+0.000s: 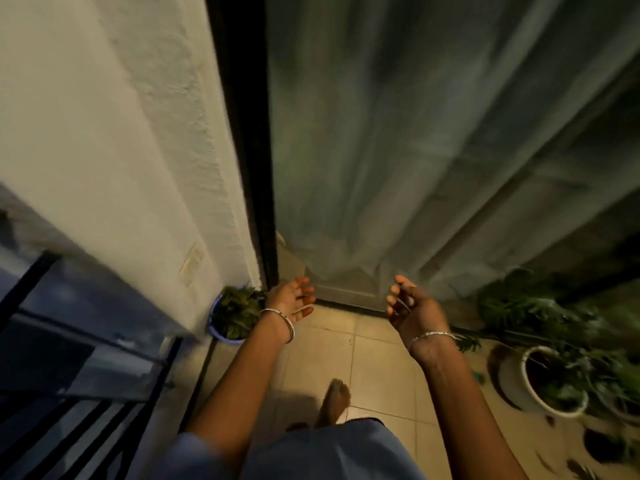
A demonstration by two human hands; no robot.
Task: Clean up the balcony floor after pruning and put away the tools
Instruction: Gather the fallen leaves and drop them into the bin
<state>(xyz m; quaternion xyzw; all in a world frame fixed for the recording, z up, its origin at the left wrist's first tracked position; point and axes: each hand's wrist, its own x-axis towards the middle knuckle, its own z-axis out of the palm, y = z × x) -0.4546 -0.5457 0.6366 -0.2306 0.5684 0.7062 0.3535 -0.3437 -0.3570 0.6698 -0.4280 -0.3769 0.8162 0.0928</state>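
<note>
1. Left grip (292, 301) is open, with its fingers spread and lightly bent and the palm turned toward the other one. It holds nothing.
2. Right grip (405, 306) is open too, with its fingers loosely curved and the palm facing left. Nothing is in it.
3. The two hang in the air well apart, at about the same height. There is a thin bangle (280, 320) on the left wrist and another on the right.
4. The tiled floor (374, 358) lies below and between the grips. A bare foot (334, 400) stands on it, nearer the body than both grips.
5. Just left of the left grip's wrist, a blue pot (216, 329) of leaves sits at the base of the pale wall (104, 133).
6. Right of the right grip, a white pot (550, 400) stands on the floor among green plants. Dark bits lie on the tiles near it, too blurred to identify.
7. Beyond both grips a curtain (415, 150) hangs down to the floor, with a dark door frame (249, 133) along its left edge.
8. Far left of the left grip runs a dark railing (31, 285).
</note>
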